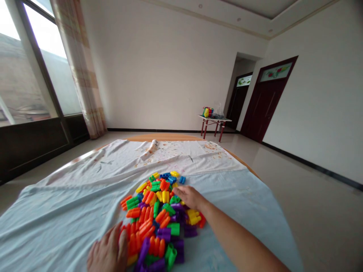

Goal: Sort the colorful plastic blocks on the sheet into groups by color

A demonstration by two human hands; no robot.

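A heap of bullet-shaped plastic building blocks in orange, green, yellow, purple and blue lies on the cloth in front of me. At the near left edge of the heap is my left hand, fingers stretched out and apart, beside some orange blocks. My right hand reaches over the upper right side of the heap, its fingers extended toward the yellow and green blocks. No block shows in either hand. Some of the right fingertips' contact with the blocks is blurred.
A light blue and white cloth with wrinkles covers the round wooden table. Farther back stands a small folding table with a colourful bag and a clear plastic bag. A curtained window is on the left, doors on the right.
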